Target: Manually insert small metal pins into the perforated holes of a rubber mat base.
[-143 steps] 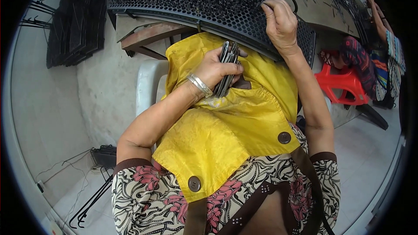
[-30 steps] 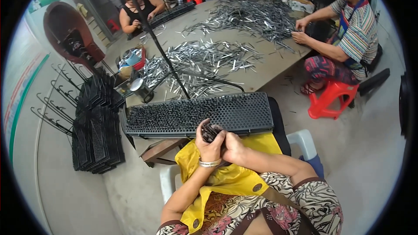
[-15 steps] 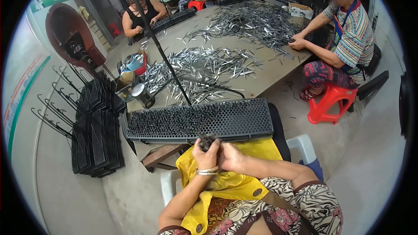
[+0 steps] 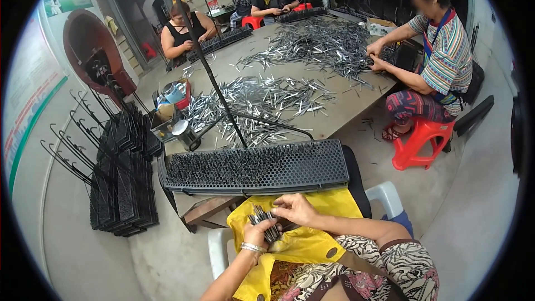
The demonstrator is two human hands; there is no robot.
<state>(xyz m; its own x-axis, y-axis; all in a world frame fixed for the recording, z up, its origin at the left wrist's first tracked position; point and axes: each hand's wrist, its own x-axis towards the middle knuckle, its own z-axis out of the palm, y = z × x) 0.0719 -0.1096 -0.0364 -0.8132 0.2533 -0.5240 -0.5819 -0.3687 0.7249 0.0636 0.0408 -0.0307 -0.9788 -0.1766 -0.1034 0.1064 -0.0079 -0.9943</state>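
My left hand is closed round a bundle of thin metal strips, held above the yellow apron on my lap. The strips' ends fan out upward between the fingers. Over the right side of the bundle, my right hand is bent with its fingertips close together; whatever is between them is too small to make out. Just beyond both hands sits a long black perforated rack at the table edge. Dark pieces fill the holes over its left and middle, while holes at the right end stand bare.
Loose metal strips lie heaped on the table, with a darker heap farther back. A metal mug stands left. Stacked black racks with hooked rods are on the floor. A co-worker sits on a red stool at right.
Both hands have come down nearer my lap. The bundle, earlier mostly hidden between them, now shows in the left hand, and the right hand has shifted up over its side.
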